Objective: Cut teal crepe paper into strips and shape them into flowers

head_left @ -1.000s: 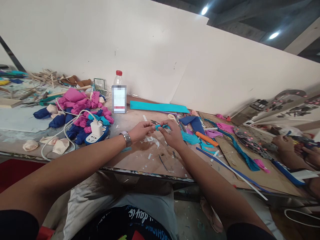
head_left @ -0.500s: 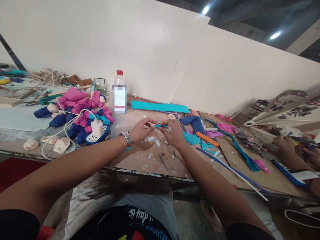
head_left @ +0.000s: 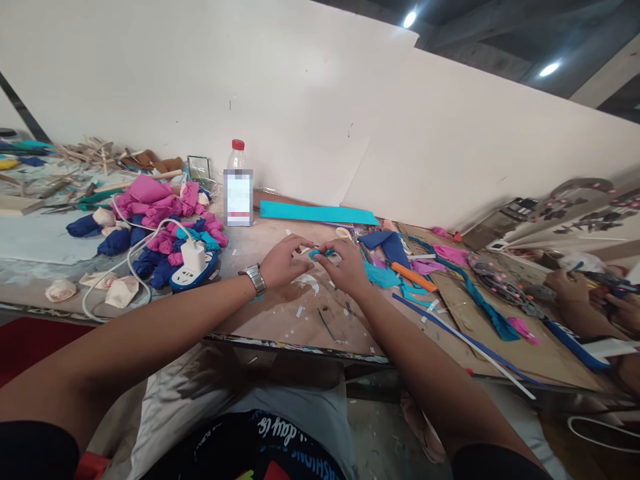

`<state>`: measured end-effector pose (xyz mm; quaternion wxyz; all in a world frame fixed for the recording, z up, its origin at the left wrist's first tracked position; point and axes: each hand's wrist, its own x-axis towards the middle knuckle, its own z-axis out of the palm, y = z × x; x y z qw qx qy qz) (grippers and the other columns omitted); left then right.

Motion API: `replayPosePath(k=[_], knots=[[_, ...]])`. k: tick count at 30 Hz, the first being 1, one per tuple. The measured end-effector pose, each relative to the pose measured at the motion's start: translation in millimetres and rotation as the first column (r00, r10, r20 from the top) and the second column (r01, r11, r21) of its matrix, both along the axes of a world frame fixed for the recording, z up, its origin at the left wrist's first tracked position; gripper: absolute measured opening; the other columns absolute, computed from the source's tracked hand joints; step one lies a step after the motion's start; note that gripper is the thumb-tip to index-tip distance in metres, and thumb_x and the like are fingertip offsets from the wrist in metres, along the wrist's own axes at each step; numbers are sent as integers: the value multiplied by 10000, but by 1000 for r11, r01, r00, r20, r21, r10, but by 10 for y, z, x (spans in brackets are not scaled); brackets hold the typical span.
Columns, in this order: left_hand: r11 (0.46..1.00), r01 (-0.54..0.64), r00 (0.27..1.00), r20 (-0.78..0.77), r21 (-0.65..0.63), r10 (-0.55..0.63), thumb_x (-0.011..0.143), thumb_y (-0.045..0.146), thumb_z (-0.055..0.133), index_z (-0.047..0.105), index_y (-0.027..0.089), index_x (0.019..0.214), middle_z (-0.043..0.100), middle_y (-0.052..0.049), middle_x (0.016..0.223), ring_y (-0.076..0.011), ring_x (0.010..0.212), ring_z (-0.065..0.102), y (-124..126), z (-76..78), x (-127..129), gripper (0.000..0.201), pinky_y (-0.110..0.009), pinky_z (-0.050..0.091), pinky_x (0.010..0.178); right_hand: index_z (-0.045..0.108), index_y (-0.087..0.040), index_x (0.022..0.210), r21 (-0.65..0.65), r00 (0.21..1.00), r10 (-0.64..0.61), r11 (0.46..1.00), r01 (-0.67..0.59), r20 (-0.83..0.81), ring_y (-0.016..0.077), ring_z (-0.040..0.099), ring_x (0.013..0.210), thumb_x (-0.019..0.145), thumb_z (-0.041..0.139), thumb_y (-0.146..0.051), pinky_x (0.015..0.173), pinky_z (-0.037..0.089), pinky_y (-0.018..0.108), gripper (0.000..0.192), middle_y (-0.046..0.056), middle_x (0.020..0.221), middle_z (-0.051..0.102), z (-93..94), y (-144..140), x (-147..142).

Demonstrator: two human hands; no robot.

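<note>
Head camera view: both hands met over the worktable (head_left: 280, 320), the left hand (head_left: 284, 261) and right hand (head_left: 345, 267) pinching a small teal strip (head_left: 320, 253) between closed fingertips, just right of the plastic bottle (head_left: 238, 187) and near an orange cutter (head_left: 413, 276).

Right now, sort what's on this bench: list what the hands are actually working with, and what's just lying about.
In hand:
- small teal strip, pinched between the left hand and right hand

Lying about:
- long teal sheet
- red-capped bottle
- pile of pink and blue fabric rolls
- white charger on a power strip
- orange-handled knife
- another person's hand at the far right
</note>
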<state>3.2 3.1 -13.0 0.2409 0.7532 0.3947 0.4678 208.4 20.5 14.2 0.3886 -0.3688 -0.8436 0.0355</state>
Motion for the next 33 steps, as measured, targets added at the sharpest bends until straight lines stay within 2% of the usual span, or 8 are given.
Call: replayPosePath(k=[7,10,14,21,29,33], knots=[[1000,18,992,126,24,-21,862,168,561,597,195,1130,680,-78,1153,-191,995,612,-49,52,15,272,-333,494,850,688,-240,896,-10,1000,-4,1000,4,-1,262,631,964,890,720,-446,884,438,429,209,40,907,744,-8,7,2],[1000,18,993,113,25,-21,913,251,572,615,201,1104,700,-70,1128,-186,983,627,-42,49,13,202,-333,492,856,687,-240,907,-15,1000,6,1000,-6,9,256,631,979,889,727,-441,910,431,427,205,36,924,746,-6,-2,2],[999,-2,994,107,36,-2,905,325,632,634,207,1095,711,-71,1124,-194,1002,648,-25,29,15,224,-335,497,844,696,-234,911,-9,999,3,1000,-3,38,250,631,977,892,725,-453,953,406,436,221,40,941,748,-7,-13,4],[999,-10,994,106,44,5,903,350,651,693,220,984,736,-39,1018,-190,932,649,6,2,10,159,-350,506,836,717,-232,911,32,999,5,999,-7,54,260,629,983,900,716,-453,934,384,447,222,44,923,755,-14,-13,16],[996,87,985,151,-9,-85,920,354,620,643,199,1010,708,-54,1046,-177,924,659,28,-34,14,180,-318,525,797,725,-243,922,46,1000,9,999,-10,30,252,641,970,888,735,-441,937,387,450,201,34,934,769,-3,-30,18],[997,83,987,135,-4,-82,922,362,616,634,202,1006,698,-55,1040,-176,907,649,20,-27,14,181,-317,517,784,728,-244,914,39,1000,10,999,-11,26,252,645,965,879,742,-456,945,393,456,215,35,929,767,-5,-28,16]])
